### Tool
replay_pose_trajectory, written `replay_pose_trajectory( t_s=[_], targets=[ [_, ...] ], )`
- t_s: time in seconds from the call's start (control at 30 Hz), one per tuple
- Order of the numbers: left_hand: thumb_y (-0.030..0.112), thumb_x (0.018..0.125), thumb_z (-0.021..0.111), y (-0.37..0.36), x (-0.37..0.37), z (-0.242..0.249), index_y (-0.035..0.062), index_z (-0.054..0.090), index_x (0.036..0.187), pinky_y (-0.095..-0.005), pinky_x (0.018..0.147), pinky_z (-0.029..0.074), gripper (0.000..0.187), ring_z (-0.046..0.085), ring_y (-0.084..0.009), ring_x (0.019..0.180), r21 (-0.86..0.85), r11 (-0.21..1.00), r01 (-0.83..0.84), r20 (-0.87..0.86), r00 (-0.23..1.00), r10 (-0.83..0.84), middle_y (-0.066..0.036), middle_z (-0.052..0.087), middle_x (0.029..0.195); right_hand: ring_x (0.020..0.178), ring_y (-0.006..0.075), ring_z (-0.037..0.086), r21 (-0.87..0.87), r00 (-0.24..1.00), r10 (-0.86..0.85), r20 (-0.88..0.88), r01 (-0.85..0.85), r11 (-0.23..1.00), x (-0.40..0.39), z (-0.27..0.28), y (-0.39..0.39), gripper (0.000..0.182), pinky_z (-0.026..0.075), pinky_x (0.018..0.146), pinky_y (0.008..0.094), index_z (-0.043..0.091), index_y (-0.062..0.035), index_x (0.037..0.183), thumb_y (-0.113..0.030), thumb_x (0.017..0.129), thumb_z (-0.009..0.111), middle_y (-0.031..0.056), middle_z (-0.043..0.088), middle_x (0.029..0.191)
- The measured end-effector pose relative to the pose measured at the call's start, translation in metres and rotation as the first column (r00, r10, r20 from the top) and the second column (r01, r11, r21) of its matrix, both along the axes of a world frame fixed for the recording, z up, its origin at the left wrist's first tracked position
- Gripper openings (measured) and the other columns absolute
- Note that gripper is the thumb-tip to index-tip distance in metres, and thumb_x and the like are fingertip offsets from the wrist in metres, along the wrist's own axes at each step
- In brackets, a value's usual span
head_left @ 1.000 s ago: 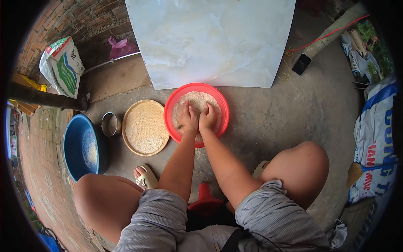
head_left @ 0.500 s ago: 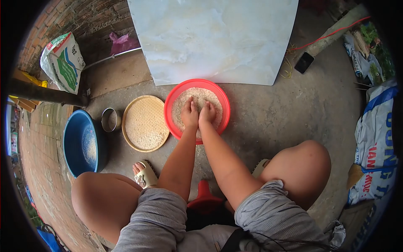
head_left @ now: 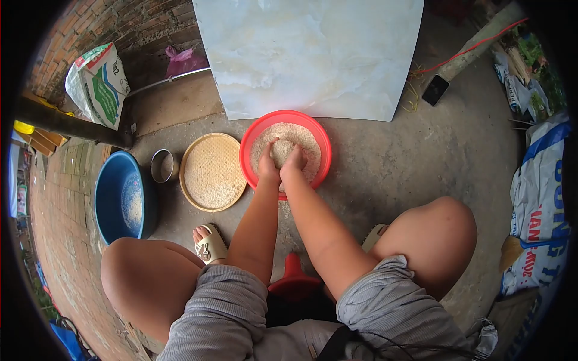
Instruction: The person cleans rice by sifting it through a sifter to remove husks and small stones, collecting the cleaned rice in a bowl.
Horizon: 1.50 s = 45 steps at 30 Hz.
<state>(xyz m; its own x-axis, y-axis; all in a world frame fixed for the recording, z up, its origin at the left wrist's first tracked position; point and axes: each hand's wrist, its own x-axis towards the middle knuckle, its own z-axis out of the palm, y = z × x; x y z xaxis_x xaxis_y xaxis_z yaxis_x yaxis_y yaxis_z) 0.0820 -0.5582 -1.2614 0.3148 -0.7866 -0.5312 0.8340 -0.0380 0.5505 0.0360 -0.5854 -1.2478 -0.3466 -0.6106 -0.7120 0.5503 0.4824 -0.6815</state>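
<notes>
Red plastic basin (head_left: 248,144) sits on the concrete floor (head_left: 391,174), just in front of a pale marble-patterned slab (head_left: 313,54), and is filled with pale grain (head_left: 295,135). Both hands are down in it, side by side and touching: left hand (head_left: 267,163) and right hand (head_left: 293,161), fingers curled into the grain and cupped toward each other; how much each holds cannot be told, as the fingertips are partly buried. Just left of the basin lies a round woven tray (head_left: 212,171) spread with more grain. Beyond that stands a small metal cup (head_left: 162,165), then a blue basin (head_left: 123,195) with a patch of grain at its bottom. A printed sack (head_left: 99,84) leans by the brick wall (head_left: 120,27). A phone (head_left: 435,89) lies on the floor, well apart to the right. Person squats, knees spread, one sandalled foot (head_left: 208,243) near the tray.
</notes>
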Motion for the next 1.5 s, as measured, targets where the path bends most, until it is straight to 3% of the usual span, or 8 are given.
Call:
replay_pose_trajectory(
  t_s=[0.2,0.43,0.6,0.83,1.13,1.2,1.37,1.5],
  targets=[
    [0.034,0.088,0.051,0.007,-0.007,0.026,0.0084,0.063,0.096,-0.0427,0.088,0.045,0.030,0.056,-0.0290,0.097,-0.005,0.999,-0.049,-0.184,0.982,0.047,-0.015,0.058,0.108,0.100,0.0288,0.057,0.048,0.992,-0.056,0.117,0.050,0.998,-0.004,0.011,0.002,0.046,0.047,0.084,0.0401,0.053,0.0072,0.113,-0.030,0.087,0.049,0.0214,0.056,0.114],
    [0.035,0.086,0.055,0.001,-0.005,0.019,0.0086,0.061,0.085,-0.0428,0.085,0.046,0.027,0.056,-0.0279,0.090,0.039,0.997,-0.070,-0.132,0.988,0.075,-0.012,0.060,0.094,0.099,0.0293,0.057,0.023,0.993,-0.020,0.117,0.018,1.000,-0.009,0.020,0.003,0.049,0.047,0.084,0.0406,0.051,0.0080,0.114,-0.033,0.088,0.049,0.0210,0.054,0.117],
    [0.031,0.087,0.054,-0.002,-0.004,0.023,0.0134,0.047,0.067,-0.0385,0.074,0.048,0.028,0.052,-0.0183,0.069,0.065,0.974,-0.216,-0.235,0.946,0.225,-0.004,0.053,0.067,0.099,0.0292,0.057,0.052,0.982,-0.030,0.186,0.021,0.998,-0.010,0.027,0.003,0.048,0.048,0.083,0.0399,0.052,0.0090,0.113,-0.032,0.088,0.048,0.0212,0.055,0.115],
    [0.028,0.088,0.052,-0.004,-0.001,0.023,0.0121,0.045,0.066,-0.0331,0.064,0.048,0.027,0.049,-0.0157,0.060,0.119,0.953,-0.280,-0.186,0.936,0.299,-0.004,0.050,0.062,0.105,0.0292,0.054,0.035,0.978,0.009,0.209,-0.016,0.999,-0.014,0.028,0.001,0.050,0.046,0.088,0.0440,0.048,0.0060,0.120,-0.031,0.086,0.051,0.0180,0.052,0.120],
    [0.030,0.085,0.057,-0.015,0.009,0.052,0.0088,0.055,0.070,-0.0306,0.047,0.042,0.026,0.050,-0.0157,0.052,0.175,0.982,-0.075,0.264,0.964,0.026,-0.004,0.051,0.060,0.093,0.0285,0.061,0.007,0.998,0.055,0.025,-0.055,0.998,-0.022,0.029,-0.010,0.044,0.047,0.080,0.0385,0.057,0.0102,0.105,-0.029,0.086,0.050,0.0211,0.059,0.107],
    [0.029,0.085,0.057,-0.018,0.010,0.069,0.0069,0.054,0.069,-0.0293,0.039,0.037,0.028,0.046,-0.0146,0.043,0.193,0.974,0.115,0.432,0.882,-0.190,-0.003,0.049,0.055,0.086,0.0298,0.062,-0.020,0.947,0.226,-0.230,-0.236,0.971,-0.026,0.019,-0.013,0.041,0.047,0.077,0.0385,0.061,0.0101,0.091,-0.028,0.086,0.048,0.0212,0.064,0.094],
    [0.028,0.087,0.055,-0.030,0.014,0.099,-0.0013,0.065,0.078,-0.0284,0.038,0.035,0.032,0.044,-0.0131,0.040,0.383,0.863,0.329,0.654,0.564,-0.505,-0.004,0.050,0.051,0.080,0.0242,0.062,-0.033,0.885,0.307,-0.351,-0.339,0.940,-0.034,0.007,-0.015,0.033,0.047,0.072,0.0361,0.060,0.0066,0.091,-0.023,0.086,0.049,0.0154,0.063,0.087],
    [0.025,0.088,0.054,-0.041,0.024,0.095,-0.0008,0.066,0.079,-0.0283,0.038,0.037,0.030,0.048,-0.0135,0.041,0.397,0.850,0.347,0.714,0.465,-0.523,-0.006,0.055,0.052,0.064,0.0223,0.062,0.088,0.839,0.369,-0.401,-0.365,0.927,-0.038,-0.011,-0.023,0.029,0.049,0.054,0.0354,0.058,0.0051,0.087,-0.022,0.088,0.047,0.0146,0.062,0.082]
  ],
)
